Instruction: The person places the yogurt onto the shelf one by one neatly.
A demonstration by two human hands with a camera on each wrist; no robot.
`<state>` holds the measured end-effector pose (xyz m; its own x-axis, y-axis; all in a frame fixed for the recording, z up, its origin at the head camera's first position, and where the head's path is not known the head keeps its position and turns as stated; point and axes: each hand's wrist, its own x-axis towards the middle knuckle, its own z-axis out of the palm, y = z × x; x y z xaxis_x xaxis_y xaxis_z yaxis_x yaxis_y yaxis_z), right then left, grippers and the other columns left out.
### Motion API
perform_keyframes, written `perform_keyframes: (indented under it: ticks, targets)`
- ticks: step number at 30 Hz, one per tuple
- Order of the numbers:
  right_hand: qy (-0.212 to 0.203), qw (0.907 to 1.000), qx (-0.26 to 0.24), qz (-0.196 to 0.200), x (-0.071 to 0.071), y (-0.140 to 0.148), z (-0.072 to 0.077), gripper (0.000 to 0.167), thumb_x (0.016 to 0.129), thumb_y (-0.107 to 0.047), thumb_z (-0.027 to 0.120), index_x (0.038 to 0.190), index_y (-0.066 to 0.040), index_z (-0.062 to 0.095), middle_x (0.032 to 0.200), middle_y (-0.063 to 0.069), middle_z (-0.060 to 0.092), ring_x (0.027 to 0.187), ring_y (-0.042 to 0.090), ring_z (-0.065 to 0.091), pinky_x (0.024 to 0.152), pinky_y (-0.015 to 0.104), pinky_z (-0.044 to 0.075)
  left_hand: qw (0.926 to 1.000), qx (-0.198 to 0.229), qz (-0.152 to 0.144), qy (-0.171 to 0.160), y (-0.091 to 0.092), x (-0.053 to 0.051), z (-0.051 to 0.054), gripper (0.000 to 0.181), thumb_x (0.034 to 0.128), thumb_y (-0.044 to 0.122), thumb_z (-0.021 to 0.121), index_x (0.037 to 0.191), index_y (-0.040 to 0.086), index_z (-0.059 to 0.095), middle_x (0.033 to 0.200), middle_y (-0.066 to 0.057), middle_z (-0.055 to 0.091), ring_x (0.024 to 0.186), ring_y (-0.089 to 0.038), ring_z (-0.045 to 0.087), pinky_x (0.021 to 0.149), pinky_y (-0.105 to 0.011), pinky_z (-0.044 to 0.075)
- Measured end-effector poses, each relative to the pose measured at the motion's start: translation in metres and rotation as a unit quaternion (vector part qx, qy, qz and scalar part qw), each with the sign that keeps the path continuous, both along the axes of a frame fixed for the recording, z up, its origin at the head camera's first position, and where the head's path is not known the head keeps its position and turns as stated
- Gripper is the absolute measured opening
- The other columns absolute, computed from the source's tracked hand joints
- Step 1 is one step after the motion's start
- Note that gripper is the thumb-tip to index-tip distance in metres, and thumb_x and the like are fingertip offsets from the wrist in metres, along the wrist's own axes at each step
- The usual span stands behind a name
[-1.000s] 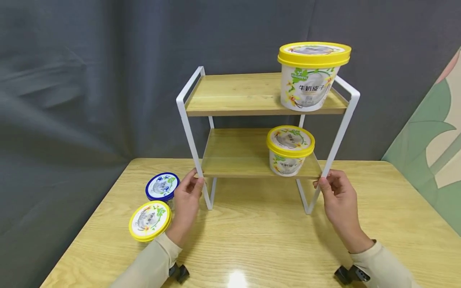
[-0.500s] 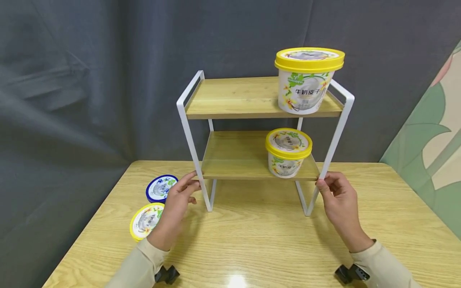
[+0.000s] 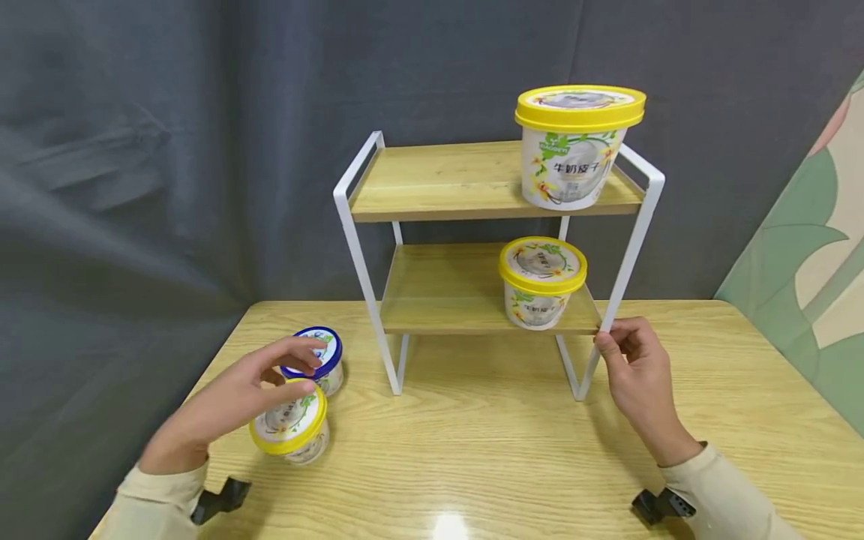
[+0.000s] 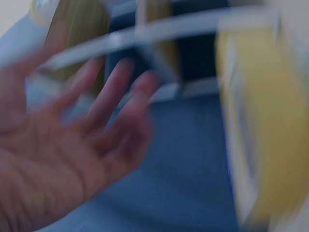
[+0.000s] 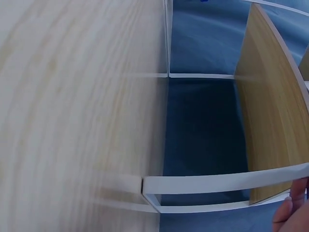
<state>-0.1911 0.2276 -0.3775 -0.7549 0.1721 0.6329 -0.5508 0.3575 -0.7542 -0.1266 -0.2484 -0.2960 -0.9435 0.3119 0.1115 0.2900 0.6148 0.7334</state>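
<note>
My left hand (image 3: 236,397) hovers over two lidded tubs at the left of the table, fingers spread and holding nothing. Nearest to it is the yellow-lidded tub (image 3: 305,433); behind that stands a blue-lidded tub (image 3: 332,375), its lid partly hidden by the fingers. My right hand (image 3: 637,390) pinches the right front leg of a two-tier shelf (image 3: 439,180), just at the lower board. In the right wrist view only the fingertips (image 5: 285,210) appear, at the white frame. The left wrist view is blurred and shows the open left palm (image 4: 58,164).
A large yellow-lidded tub (image 3: 574,161) stands on the upper board's right end. Below it, a smaller yellow-lidded tub (image 3: 536,307) sits on the lower board. A dark cloth (image 3: 432,67) hangs behind the wooden table (image 3: 459,442).
My left hand has let go of the shelf's left leg and moved left, over the two tubs. The right hand keeps its grip on the right leg.
</note>
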Motion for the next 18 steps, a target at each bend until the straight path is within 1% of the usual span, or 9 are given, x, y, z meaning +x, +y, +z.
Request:
perform_keyframes:
  ticks: [1,3,4,6,8,10,13,16,18]
  targets:
    - [-0.001,1.0000,0.004,-0.001,0.000,0.001,0.000,0.012,0.092,0.011,0.060,0.103,0.013,0.055,0.084,-0.017,0.058,0.073,-0.002,0.057,0.069,0.009,0.046,0.9988,-0.045,-0.015,0.015,-0.009,0.003,0.002,0.047,0.0909,0.030,0.073,0.134,0.023,0.056,0.117,0.000,0.064,0.105,-0.005,0.060,0.081,-0.026,0.048]
    - [-0.005,0.9999,0.011,-0.001,0.000,0.002,0.000,0.013,0.092,0.008,0.060,0.104,0.013,0.056,0.084,-0.016,0.058,0.074,-0.002,0.057,0.070,0.009,0.046,0.9922,-0.116,-0.027,0.037,-0.023,0.009,0.004,0.059,0.0838,0.035,0.080,0.136,0.026,0.054,0.118,0.003,0.063,0.107,-0.006,0.058,0.080,-0.027,0.047]
    - [-0.007,0.9999,0.009,0.000,0.000,0.003,0.000,0.013,0.092,0.007,0.061,0.104,0.012,0.056,0.084,-0.016,0.058,0.074,-0.002,0.058,0.070,0.009,0.046,0.9879,-0.145,-0.024,0.050,-0.029,0.011,0.004,0.064,0.0800,0.038,0.082,0.137,0.026,0.054,0.118,0.005,0.062,0.108,-0.008,0.057,0.080,-0.028,0.048]
    - [-0.009,0.9999,0.007,0.003,0.000,0.004,0.000,0.014,0.093,0.004,0.061,0.103,0.013,0.056,0.084,-0.014,0.059,0.075,-0.003,0.058,0.072,0.008,0.047,0.9789,-0.195,-0.009,0.058,-0.036,0.013,0.003,0.075,0.0734,0.041,0.087,0.139,0.025,0.053,0.118,0.006,0.060,0.109,-0.011,0.057,0.080,-0.031,0.049]
    - [-0.007,0.9999,0.011,0.005,0.000,0.005,0.000,0.016,0.094,0.002,0.061,0.103,0.013,0.055,0.084,-0.011,0.059,0.076,-0.004,0.059,0.073,0.008,0.047,0.9713,-0.233,0.005,0.048,-0.039,0.012,-0.001,0.083,0.0685,0.042,0.089,0.140,0.022,0.053,0.120,0.004,0.059,0.111,-0.019,0.058,0.080,-0.035,0.050]
    - [-0.003,0.9998,0.015,0.010,0.000,0.006,-0.001,0.017,0.095,0.000,0.060,0.103,0.013,0.054,0.085,-0.008,0.060,0.077,-0.004,0.059,0.074,0.007,0.047,0.9662,-0.256,0.010,0.027,-0.039,0.011,-0.006,0.090,0.0640,0.042,0.091,0.141,0.019,0.052,0.122,0.001,0.059,0.113,-0.025,0.059,0.081,-0.040,0.050]
    - [-0.003,0.9997,0.019,0.015,0.000,0.006,-0.001,0.021,0.096,-0.006,0.060,0.104,0.013,0.054,0.086,-0.004,0.061,0.079,-0.003,0.060,0.075,0.007,0.047,0.9657,-0.260,0.003,0.000,-0.038,0.011,-0.014,0.098,0.0585,0.042,0.093,0.143,0.016,0.050,0.128,-0.003,0.057,0.115,-0.027,0.059,0.085,-0.042,0.050]
    - [-0.007,0.9998,0.015,0.014,0.000,0.005,0.000,0.020,0.096,-0.005,0.060,0.104,0.012,0.054,0.086,-0.003,0.060,0.078,-0.002,0.060,0.075,0.007,0.047,0.9671,-0.254,-0.017,-0.002,-0.037,0.011,-0.018,0.104,0.0544,0.041,0.095,0.144,0.017,0.049,0.128,-0.002,0.055,0.115,-0.024,0.057,0.090,-0.041,0.050]
    - [-0.006,0.9998,0.013,0.012,0.000,0.004,0.001,0.016,0.096,-0.001,0.059,0.104,0.012,0.054,0.086,-0.005,0.060,0.078,-0.002,0.059,0.074,0.007,0.047,0.9665,-0.255,-0.028,0.007,-0.036,0.011,-0.020,0.104,0.0527,0.038,0.097,0.144,0.017,0.050,0.126,-0.001,0.055,0.113,-0.023,0.056,0.090,-0.041,0.050]
